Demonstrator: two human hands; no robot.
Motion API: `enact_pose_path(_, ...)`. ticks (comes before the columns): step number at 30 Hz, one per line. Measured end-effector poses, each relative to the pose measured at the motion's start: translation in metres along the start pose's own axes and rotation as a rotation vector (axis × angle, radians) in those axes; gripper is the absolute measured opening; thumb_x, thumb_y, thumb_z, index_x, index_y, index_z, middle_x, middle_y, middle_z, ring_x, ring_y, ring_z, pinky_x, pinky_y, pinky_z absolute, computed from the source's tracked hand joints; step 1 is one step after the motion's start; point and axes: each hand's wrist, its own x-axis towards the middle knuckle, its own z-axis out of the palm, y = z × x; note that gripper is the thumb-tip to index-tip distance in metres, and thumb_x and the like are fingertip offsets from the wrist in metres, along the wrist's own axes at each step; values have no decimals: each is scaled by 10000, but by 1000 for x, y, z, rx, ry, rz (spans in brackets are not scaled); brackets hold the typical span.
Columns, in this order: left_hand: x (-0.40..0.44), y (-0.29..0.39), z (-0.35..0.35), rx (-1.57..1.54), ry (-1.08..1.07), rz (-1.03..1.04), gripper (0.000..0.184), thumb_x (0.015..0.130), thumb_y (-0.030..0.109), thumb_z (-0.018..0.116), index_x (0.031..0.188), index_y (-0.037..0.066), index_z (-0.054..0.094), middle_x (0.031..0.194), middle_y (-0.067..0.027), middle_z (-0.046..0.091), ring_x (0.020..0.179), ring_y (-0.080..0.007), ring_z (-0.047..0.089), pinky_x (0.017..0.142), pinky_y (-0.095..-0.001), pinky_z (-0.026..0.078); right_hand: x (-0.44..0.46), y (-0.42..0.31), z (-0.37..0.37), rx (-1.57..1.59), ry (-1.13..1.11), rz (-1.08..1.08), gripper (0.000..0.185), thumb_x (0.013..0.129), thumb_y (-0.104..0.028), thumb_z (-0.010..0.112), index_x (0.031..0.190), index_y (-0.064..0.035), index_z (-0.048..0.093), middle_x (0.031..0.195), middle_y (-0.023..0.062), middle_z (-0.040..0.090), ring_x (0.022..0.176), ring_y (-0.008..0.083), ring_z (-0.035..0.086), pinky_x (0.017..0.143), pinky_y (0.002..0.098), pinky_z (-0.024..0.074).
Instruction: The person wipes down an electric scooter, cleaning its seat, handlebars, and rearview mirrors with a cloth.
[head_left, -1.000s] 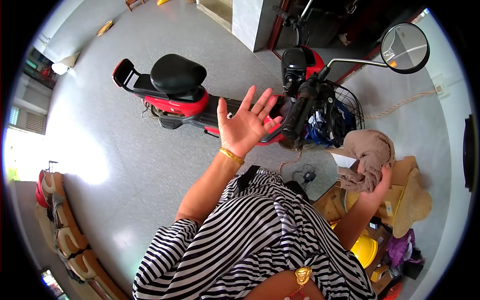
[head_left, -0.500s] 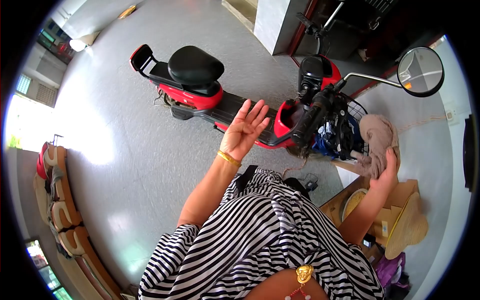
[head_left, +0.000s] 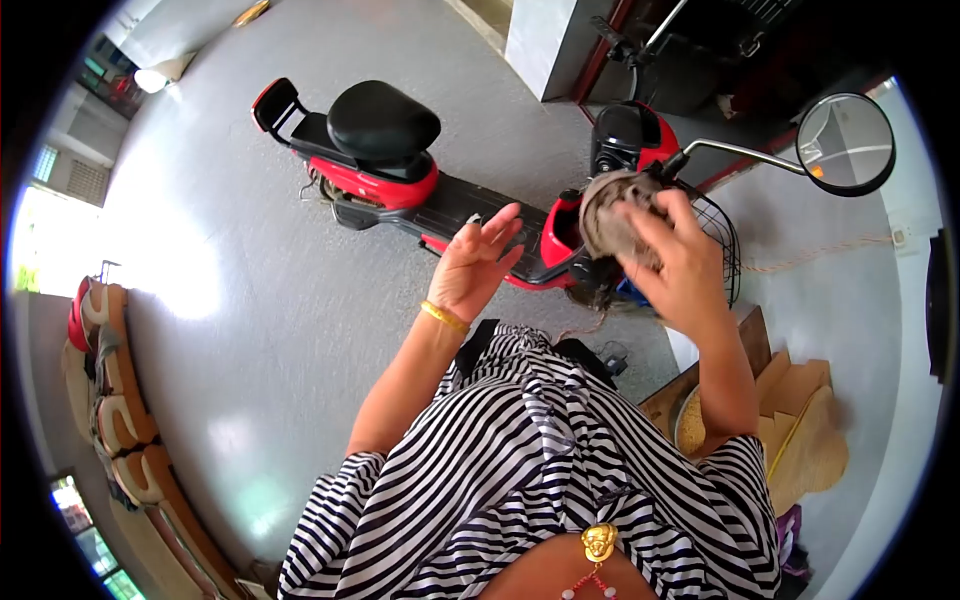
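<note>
My right hand [head_left: 680,265] grips a bunched brown-grey cloth [head_left: 612,215] over the handlebar end of a red and black electric scooter [head_left: 375,183]. Whether the cloth touches the handlebar I cannot tell. My left hand [head_left: 470,268], with a gold bangle at the wrist, is raised in front of the scooter's footboard [head_left: 470,212]. Its fingers are apart and nothing is in them. The scooter's round mirror [head_left: 846,142] stands out to the right on a metal stem. The cloth and my right hand hide much of the near handlebar.
A wire basket [head_left: 722,235] sits at the scooter's front. Cardboard boxes [head_left: 790,385], a straw hat [head_left: 810,450] and a round container of yellowish stuff [head_left: 690,425] are at the lower right. A long wooden sofa [head_left: 130,420] lines the left side.
My right hand has brought the cloth from beside the basket leftward and up to the handlebar. My left hand has turned and shifted slightly left, still with nothing in it.
</note>
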Motion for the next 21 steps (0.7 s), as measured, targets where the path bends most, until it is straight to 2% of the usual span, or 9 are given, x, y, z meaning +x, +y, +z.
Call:
enact_pose_path(1, 3, -2, 1, 81, -60, 14, 268, 709, -34, 538, 563, 185, 488, 1261, -74, 453, 1151, -213, 397, 989, -408, 244, -3, -5, 1, 32, -23, -26, 459, 627, -119, 671, 1072, -139, 561, 972, 91, 476, 750, 272, 568, 611, 336, 474)
enact_pose_path(4, 8, -9, 7, 283, -151, 69, 229, 716, -7, 557, 582, 167, 491, 1230, -90, 478, 1120, -212, 420, 943, -379, 287, -1, 12, 0, -18, 54, 3, 472, 623, -93, 665, 1080, -140, 561, 974, 84, 478, 751, 267, 567, 625, 341, 473)
enact_pose_path(5, 9, -10, 9, 387, -187, 116, 224, 717, -14, 549, 585, 159, 496, 1207, -93, 494, 1108, -203, 430, 938, -373, 290, 1, 23, -2, -52, 61, 96, 478, 627, -72, 653, 1090, -147, 558, 967, 76, 490, 773, 262, 566, 630, 340, 468)
enact_pose_path(8, 8, -14, 22, 537, -262, 173, 221, 713, -40, 528, 585, 139, 507, 1164, -101, 523, 1076, -188, 455, 926, -355, 306, 6, 68, 7, -105, 209, 169, 361, 681, -103, 620, 1033, -69, 549, 927, 105, 517, 803, 302, 548, 665, 358, 448)
enact_pose_path(9, 9, -16, 26, 585, -296, 195, 224, 709, -58, 514, 583, 127, 512, 1143, -106, 536, 1056, -181, 471, 919, -343, 318, 8, 70, 8, -102, 203, 201, 338, 695, -127, 615, 1012, -40, 538, 908, 116, 523, 804, 322, 540, 685, 372, 439)
enact_pose_path(13, 15, -25, 37, 673, -335, 213, 238, 696, -100, 487, 556, 91, 506, 1109, -125, 548, 1012, -184, 509, 869, -302, 378, -2, 31, 3, -158, 118, 146, 390, 655, -114, 654, 1033, -113, 556, 944, 85, 482, 747, 271, 569, 609, 348, 466)
enact_pose_path(16, 15, -31, 40, 654, -361, 186, 232, 703, -99, 489, 553, 78, 503, 1109, -142, 540, 1006, -198, 518, 866, -310, 395, -11, 3, 2, -90, 56, 101, 461, 616, -97, 683, 1059, -127, 560, 951, 77, 476, 749, 262, 574, 616, 335, 471)
enact_pose_path(19, 12, -36, 40, 647, -366, 191, 231, 706, -107, 489, 552, 64, 503, 1110, -156, 528, 981, -208, 534, 852, -314, 420, -21, 4, -10, 69, -57, 60, 450, 606, -89, 681, 1041, -106, 567, 931, 82, 485, 757, 250, 571, 625, 327, 471)
enact_pose_path(21, 11, -37, 42, 684, -355, 221, 242, 694, -131, 471, 550, 60, 505, 1090, -145, 534, 957, -199, 543, 824, -308, 439, -23, 18, -18, 83, -10, 109, 431, 608, -85, 670, 1026, -82, 567, 912, 88, 493, 756, 251, 569, 633, 325, 466)
